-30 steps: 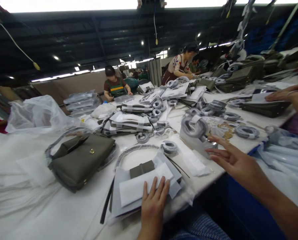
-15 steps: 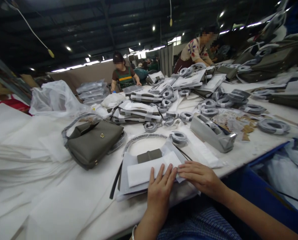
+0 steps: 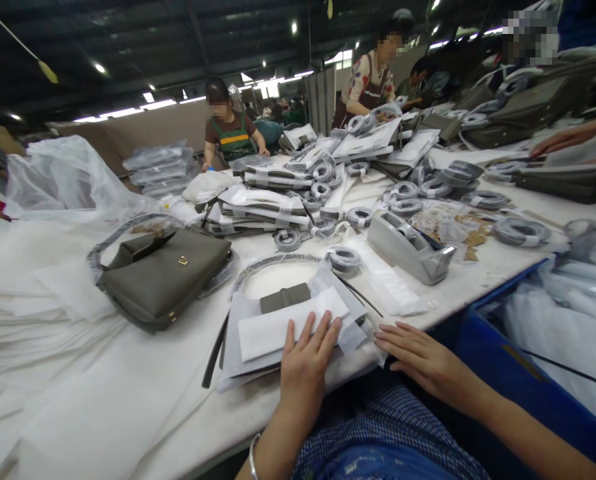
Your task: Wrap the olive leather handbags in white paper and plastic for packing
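Observation:
My left hand lies flat, fingers spread, on a folded white foam sheet. Under that sheet is a dark olive handbag wrapped in white tissue paper, with its plastic-wrapped handle arching away from me. Just right of the bag, my right hand is over the table edge with its fingers stretched out, holding nothing. A second olive handbag with a gold clasp rests unwrapped to the left.
A grey tape dispenser stands right of the bag, near coiled wrapped straps. Stacked bag pieces fill the middle. White sheets cover the left side. A blue bin borders the table; co-workers stand beyond.
My right hand has come off the wrapped bag and moved right, toward the table edge. My left hand stays on the foam sheet. The whole view has shifted slightly.

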The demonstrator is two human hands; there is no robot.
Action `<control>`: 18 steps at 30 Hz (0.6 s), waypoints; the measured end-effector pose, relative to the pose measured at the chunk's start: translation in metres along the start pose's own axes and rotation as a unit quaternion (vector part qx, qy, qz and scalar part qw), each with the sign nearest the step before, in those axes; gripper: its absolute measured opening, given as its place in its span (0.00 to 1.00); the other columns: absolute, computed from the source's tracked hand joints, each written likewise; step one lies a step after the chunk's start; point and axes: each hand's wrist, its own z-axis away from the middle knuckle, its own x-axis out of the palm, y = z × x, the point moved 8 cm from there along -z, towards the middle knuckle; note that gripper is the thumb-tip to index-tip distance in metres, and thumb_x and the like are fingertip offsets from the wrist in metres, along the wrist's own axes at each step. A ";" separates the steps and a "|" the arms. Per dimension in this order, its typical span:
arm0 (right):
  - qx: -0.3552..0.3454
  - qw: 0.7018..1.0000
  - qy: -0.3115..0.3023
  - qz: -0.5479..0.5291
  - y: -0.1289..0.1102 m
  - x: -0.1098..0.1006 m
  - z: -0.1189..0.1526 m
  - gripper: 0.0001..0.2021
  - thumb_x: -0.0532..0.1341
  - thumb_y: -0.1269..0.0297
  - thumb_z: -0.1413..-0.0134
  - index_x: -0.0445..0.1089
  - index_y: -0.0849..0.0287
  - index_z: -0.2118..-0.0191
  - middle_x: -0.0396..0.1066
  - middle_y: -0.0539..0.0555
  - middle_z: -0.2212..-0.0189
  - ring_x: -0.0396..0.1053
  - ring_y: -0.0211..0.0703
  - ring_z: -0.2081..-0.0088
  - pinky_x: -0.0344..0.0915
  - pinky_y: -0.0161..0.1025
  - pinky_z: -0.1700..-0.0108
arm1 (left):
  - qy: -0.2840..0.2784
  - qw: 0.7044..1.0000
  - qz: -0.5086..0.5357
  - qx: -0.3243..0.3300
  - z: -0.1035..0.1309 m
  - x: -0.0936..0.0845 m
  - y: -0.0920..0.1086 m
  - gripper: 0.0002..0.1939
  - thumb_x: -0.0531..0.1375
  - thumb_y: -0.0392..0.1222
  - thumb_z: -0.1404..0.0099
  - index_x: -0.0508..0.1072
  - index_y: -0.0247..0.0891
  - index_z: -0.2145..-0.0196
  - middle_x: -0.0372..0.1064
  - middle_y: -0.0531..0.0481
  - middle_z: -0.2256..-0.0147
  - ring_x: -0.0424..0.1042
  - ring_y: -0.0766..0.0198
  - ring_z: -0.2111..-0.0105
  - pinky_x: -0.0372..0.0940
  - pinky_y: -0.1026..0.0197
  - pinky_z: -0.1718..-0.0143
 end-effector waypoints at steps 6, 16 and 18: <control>-0.027 0.998 0.047 -0.025 -0.009 0.010 -0.017 0.19 0.57 0.72 0.35 0.71 0.51 0.42 0.76 0.52 0.48 0.71 0.42 0.44 0.67 0.46 0.38 | -0.023 1.000 0.008 0.012 0.000 0.001 -0.001 0.32 0.52 0.31 0.30 0.55 0.49 0.32 0.58 0.56 0.35 0.58 0.57 0.35 0.44 0.44 0.30; -0.034 0.993 0.108 -0.038 -0.025 0.011 -0.024 0.16 0.56 0.76 0.36 0.74 0.55 0.49 0.78 0.53 0.53 0.76 0.41 0.51 0.71 0.43 0.43 | 0.041 0.997 0.036 -0.048 -0.002 -0.002 0.006 0.26 0.57 0.50 0.29 0.62 0.51 0.35 0.64 0.55 0.38 0.63 0.55 0.38 0.36 0.44 0.29; -0.035 0.992 0.118 -0.037 -0.029 0.009 -0.024 0.15 0.55 0.77 0.36 0.73 0.56 0.50 0.79 0.53 0.54 0.76 0.40 0.51 0.72 0.42 0.44 | 0.077 0.995 0.023 -0.053 -0.002 0.000 0.007 0.22 0.56 0.46 0.27 0.65 0.51 0.37 0.67 0.56 0.40 0.66 0.57 0.40 0.39 0.48 0.30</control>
